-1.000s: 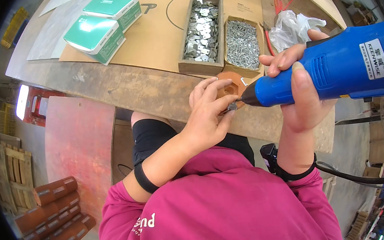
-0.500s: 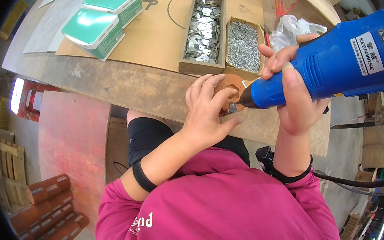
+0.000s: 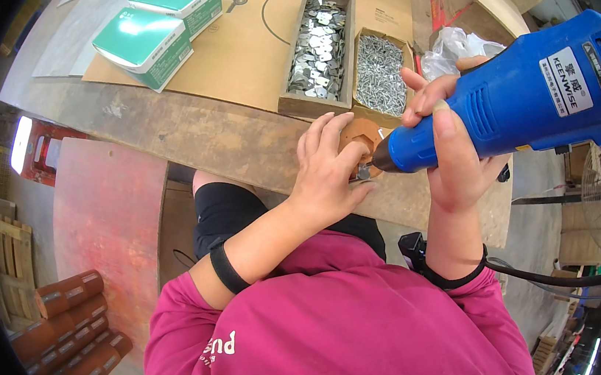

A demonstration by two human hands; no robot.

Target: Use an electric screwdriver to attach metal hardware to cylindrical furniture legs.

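My right hand (image 3: 451, 144) is wrapped round a blue power screwdriver (image 3: 506, 101), held level with its dark nose pointing left. The nose reaches a small metal plate (image 3: 364, 173) on the near side of a reddish-brown block (image 3: 359, 130) at the table's front edge. From the left, my left hand (image 3: 324, 170) grips that block, its fingers over the top and the thumb out toward me. The fingers and the nose hide most of the contact spot, so I cannot make out a screw there.
Behind the block stand a wooden tray of metal plates (image 3: 316, 49) and a box of screws (image 3: 379, 75). Green and white boxes (image 3: 143, 42) sit at the back left on cardboard. A clear plastic bag (image 3: 451, 48) lies right. Brown cylinders (image 3: 71, 325) are stacked low left.
The screwdriver and my right hand have shifted very slightly to the left and down. My left hand keeps its grip on the block.
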